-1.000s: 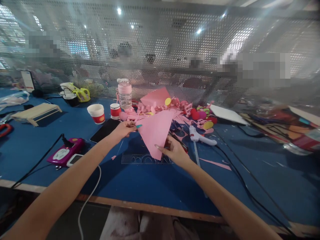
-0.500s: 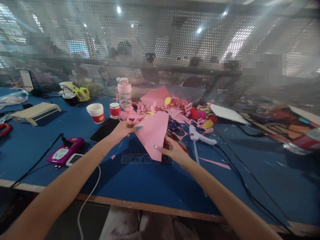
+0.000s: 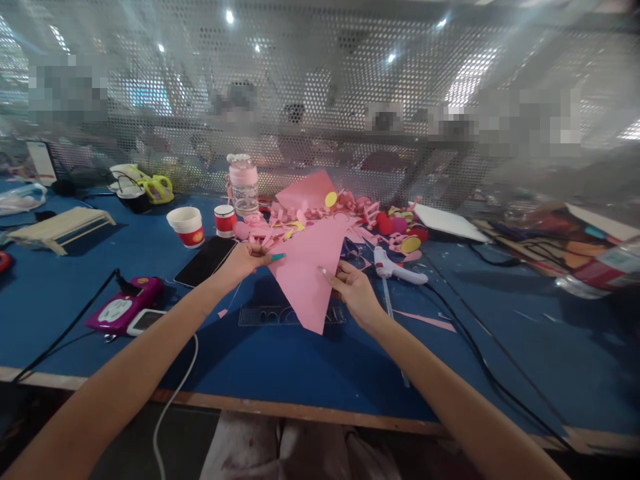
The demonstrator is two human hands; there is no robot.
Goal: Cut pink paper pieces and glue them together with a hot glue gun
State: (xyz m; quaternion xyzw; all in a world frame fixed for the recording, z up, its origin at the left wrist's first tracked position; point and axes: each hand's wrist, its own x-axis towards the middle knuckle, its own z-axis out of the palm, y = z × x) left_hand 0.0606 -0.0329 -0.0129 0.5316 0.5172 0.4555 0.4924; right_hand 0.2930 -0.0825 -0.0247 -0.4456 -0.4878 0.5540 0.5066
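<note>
A pink sheet of paper (image 3: 311, 270) with slanted edges is held up, tilted, above the blue table. My left hand (image 3: 257, 257) pinches its left corner, the thumb with a teal nail lying on the front. On the right edge, my right hand (image 3: 350, 283) grips the sheet between thumb and fingers. Under the sheet lies a clear stencil ruler (image 3: 265, 316), partly covered. Behind it spreads a heap of pink paper scraps (image 3: 267, 230). A white glue gun (image 3: 395, 267) rests to the right of my right hand.
A black phone (image 3: 205, 261), a paper cup (image 3: 186, 227), a red-and-white small cup (image 3: 225, 220) and a pink-lidded bottle (image 3: 244, 187) stand left of the scraps. A purple device (image 3: 127, 307) lies nearer left. Cables cross the right side. A perforated metal screen (image 3: 320, 87) rises behind.
My right hand has moved up along the sheet's right edge, and the paper is turned to show more of its front. My left hand keeps its hold. The view has shifted slightly.
</note>
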